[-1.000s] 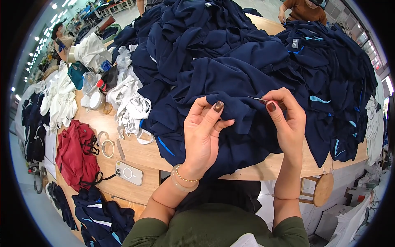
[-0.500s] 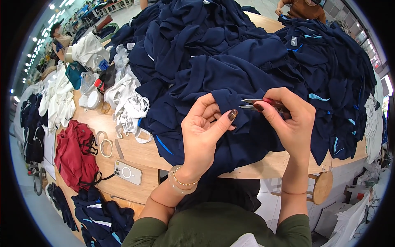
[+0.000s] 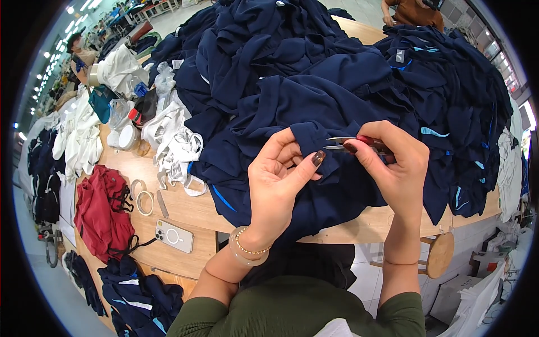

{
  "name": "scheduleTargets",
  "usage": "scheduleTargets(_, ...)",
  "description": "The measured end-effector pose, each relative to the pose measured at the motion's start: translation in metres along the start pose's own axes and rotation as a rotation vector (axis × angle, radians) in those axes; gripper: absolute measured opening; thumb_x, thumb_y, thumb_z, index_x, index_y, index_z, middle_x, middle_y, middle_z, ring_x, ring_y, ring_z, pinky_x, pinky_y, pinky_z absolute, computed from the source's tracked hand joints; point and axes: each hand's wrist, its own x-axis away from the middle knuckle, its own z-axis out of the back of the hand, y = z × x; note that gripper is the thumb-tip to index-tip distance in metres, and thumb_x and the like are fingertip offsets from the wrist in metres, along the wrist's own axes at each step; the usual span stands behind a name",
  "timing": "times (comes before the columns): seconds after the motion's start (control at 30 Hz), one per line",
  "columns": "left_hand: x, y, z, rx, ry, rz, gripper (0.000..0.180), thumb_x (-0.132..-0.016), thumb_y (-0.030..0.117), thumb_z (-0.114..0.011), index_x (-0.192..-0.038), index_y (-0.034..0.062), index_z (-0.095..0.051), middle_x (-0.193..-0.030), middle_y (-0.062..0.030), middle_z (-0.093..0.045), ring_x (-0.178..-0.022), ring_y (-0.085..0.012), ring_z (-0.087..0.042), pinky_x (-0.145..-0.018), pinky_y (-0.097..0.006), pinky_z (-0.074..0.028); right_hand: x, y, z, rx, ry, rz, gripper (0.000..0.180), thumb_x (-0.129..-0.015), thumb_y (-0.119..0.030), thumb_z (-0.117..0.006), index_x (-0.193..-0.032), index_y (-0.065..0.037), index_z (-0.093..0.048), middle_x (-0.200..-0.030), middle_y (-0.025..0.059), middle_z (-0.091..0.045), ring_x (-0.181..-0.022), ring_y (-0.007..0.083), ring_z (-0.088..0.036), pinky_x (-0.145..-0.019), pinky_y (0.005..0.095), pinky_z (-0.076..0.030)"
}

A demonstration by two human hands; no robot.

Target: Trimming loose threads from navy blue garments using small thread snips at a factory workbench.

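My left hand pinches a folded edge of a navy garment between thumb and fingers, lifted over the front of the pile. In my right hand is a pair of thread snips, gripped between thumb and forefinger. Its two slim blades point left, slightly apart, with their tips at the held cloth. Whether a thread lies between the blades is too small to tell. Under and behind both hands spreads a large heap of navy garments, some with light blue trim.
To the left on the wooden table lie a phone, tape rolls, a red drawstring bag, white cloth and a round tub. A stool stands at lower right. Another person is across the table.
The snips and my right hand have shifted very slightly left, toward the cloth. My left hand keeps nearly the same hold.
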Motion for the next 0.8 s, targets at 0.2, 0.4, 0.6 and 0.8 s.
scheduleTargets(0.2, -0.0003, 0.0014, -0.001, 0.014, -0.004, 0.027, 0.037, -0.088, -0.001, -0.065, -0.123, -0.0064, -0.053, -0.105, -0.0104, -0.067, -0.084, -0.0076, -0.062, -0.071, -0.022, -0.055, 0.0022, 0.0042, -0.0016, -0.22, 0.018, -0.082, 0.012, -0.081, -0.005, -0.074, -0.083, 0.001, -0.064, -0.069, 0.0052, -0.062, -0.06, 0.0087, -0.058, -0.055, 0.021, -0.045)
scheduleTargets(0.4, -0.001, 0.002, -0.0001, 0.02, 0.003, 0.036, 0.036, -0.088, -0.001, -0.064, -0.123, -0.006, -0.054, -0.106, -0.0105, -0.067, -0.086, -0.0081, -0.063, -0.071, -0.022, -0.055, 0.0048, 0.0051, 0.0, -0.122, 0.024, -0.049, 0.013, -0.079, -0.005, -0.075, -0.082, 0.001, -0.063, -0.069, 0.0059, -0.062, -0.06, 0.0106, -0.058, -0.055, 0.0223, -0.044)
scheduleTargets(0.6, -0.0006, 0.0023, -0.0019, 0.028, 0.002, 0.042, 0.036, -0.088, -0.001, -0.064, -0.123, -0.0061, -0.053, -0.106, -0.0103, -0.067, -0.087, -0.0082, -0.063, -0.071, -0.022, -0.055, 0.005, 0.0045, 0.0003, -0.05, 0.022, -0.018, 0.015, -0.076, -0.005, -0.076, -0.081, 0.001, -0.063, -0.07, 0.0067, -0.061, -0.06, 0.0138, -0.058, -0.055, 0.0237, -0.045)
scheduleTargets(0.8, -0.0002, 0.0009, 0.0001, 0.007, -0.009, 0.038, 0.038, -0.089, -0.002, -0.062, -0.125, -0.0055, -0.052, -0.108, -0.0107, -0.066, -0.089, -0.0089, -0.065, -0.07, -0.021, -0.056, 0.0041, 0.0047, -0.0006, -0.078, 0.011, -0.018, 0.014, -0.077, -0.005, -0.076, -0.082, 0.001, -0.064, -0.069, 0.0062, -0.062, -0.06, 0.0118, -0.058, -0.055, 0.0224, -0.044)
